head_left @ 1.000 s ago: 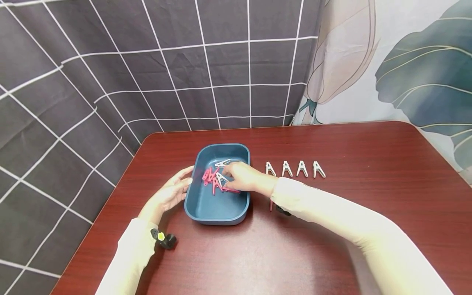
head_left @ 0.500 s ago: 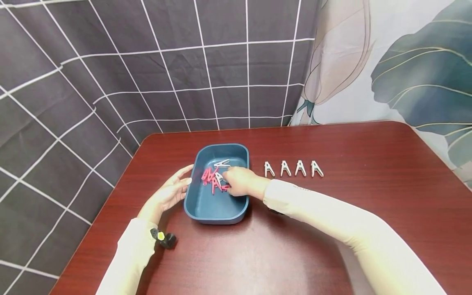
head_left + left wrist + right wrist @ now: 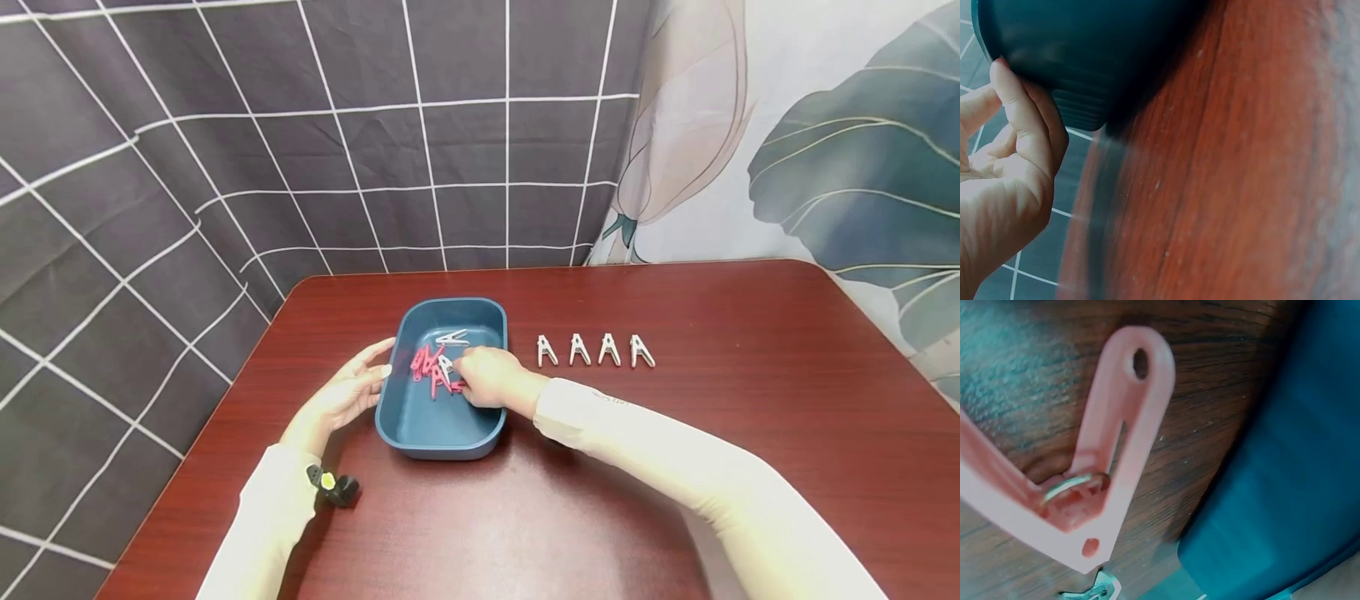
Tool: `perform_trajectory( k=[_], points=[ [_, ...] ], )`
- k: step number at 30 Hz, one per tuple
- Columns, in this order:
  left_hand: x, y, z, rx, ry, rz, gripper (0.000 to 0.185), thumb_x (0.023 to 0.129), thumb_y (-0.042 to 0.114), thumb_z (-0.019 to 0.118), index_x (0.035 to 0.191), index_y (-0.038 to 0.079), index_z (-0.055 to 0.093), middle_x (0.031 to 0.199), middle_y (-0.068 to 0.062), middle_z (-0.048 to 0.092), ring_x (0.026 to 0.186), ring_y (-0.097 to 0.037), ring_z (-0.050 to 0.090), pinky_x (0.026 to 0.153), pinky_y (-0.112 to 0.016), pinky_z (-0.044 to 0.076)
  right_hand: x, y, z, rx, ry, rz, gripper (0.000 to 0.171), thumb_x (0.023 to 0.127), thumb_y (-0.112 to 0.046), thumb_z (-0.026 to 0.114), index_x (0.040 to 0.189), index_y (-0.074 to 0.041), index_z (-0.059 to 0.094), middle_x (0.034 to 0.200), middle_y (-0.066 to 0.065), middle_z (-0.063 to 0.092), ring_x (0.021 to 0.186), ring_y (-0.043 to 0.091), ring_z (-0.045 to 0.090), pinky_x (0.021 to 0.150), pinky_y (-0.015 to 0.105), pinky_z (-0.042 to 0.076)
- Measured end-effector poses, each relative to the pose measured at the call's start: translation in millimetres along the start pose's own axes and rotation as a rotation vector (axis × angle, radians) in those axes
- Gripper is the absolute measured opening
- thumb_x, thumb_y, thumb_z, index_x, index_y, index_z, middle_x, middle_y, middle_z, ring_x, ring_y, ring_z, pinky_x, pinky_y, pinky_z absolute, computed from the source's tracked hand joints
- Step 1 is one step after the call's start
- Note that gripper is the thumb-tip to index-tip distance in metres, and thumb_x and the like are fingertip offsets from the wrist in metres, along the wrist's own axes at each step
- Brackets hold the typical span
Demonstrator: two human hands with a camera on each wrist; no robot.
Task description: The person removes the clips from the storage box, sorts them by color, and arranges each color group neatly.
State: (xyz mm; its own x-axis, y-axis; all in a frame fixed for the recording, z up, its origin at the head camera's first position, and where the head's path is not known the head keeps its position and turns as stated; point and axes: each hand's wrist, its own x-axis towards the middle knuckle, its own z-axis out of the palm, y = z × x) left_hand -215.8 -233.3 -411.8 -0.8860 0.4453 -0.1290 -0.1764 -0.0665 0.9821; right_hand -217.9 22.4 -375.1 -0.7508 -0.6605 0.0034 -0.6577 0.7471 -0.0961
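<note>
My left hand [image 3: 347, 392] is at the left side of a blue plastic bin [image 3: 442, 451], its fingers touching the outside of the wall [image 3: 1079, 75]. Inside the bin is my right hand [image 3: 487, 377], back uppermost, its fingertips hidden. Beside those fingers lie a white clip [image 3: 445, 365] and a pink clip [image 3: 457, 387], the latter partly covered. More pink clips [image 3: 427, 360] are heaped just left, and another white clip [image 3: 452, 337] lies behind them. Outside the bin, under my right wrist, a pink clip [image 3: 1129, 425] lies on the table.
Several white clips [image 3: 609, 349] stand in a row on the reddish-brown table [image 3: 720, 333], right of the bin. A dark checked curtain [image 3: 375, 142] hangs behind and to the left. A leaf-patterned curtain [image 3: 690, 200] hangs at the back right.
My right hand has reached a little farther left and down among the clips, and its fingertips have gone out of sight. My left hand has stayed at the bin's side.
</note>
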Motion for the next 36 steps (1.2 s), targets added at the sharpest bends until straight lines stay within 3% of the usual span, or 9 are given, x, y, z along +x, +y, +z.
perform_trajectory(
  k=[15,30,36],
  points=[
    [-2.8,6.3,2.3,0.161,0.049,-0.048,0.056,0.100,0.008,0.044,0.151,0.012,0.019,0.134,-0.021,0.050,0.102,-0.016,0.066,0.083,-0.033,0.054,0,-3,1,-0.081,-0.086,0.041,0.009,0.085,-0.023,0.066,0.079,-0.017,0.063,0.086,0.001,0.062,0.081,0.018,0.059,0.071,0.036,0.052],
    [-5.3,13.1,5.7,0.217,0.070,-0.049,0.058,0.099,0.012,0.048,0.150,0.010,0.021,0.130,-0.020,0.055,0.099,-0.014,0.066,0.080,-0.031,0.054,0,-3,0,-0.103,-0.059,0.039,0.019,0.085,-0.018,0.066,0.067,-0.019,0.058,0.080,0.000,0.063,0.076,0.016,0.059,0.068,0.036,0.052],
    [-3.7,11.3,5.2,0.236,0.077,-0.054,0.058,0.099,0.012,0.049,0.150,0.010,0.022,0.131,-0.022,0.054,0.100,-0.015,0.066,0.081,-0.032,0.054,-1,-3,-1,-0.052,-0.030,0.061,0.012,0.086,-0.018,0.065,0.076,-0.015,0.061,0.076,0.000,0.060,0.077,0.016,0.059,0.069,0.035,0.052]
  ],
)
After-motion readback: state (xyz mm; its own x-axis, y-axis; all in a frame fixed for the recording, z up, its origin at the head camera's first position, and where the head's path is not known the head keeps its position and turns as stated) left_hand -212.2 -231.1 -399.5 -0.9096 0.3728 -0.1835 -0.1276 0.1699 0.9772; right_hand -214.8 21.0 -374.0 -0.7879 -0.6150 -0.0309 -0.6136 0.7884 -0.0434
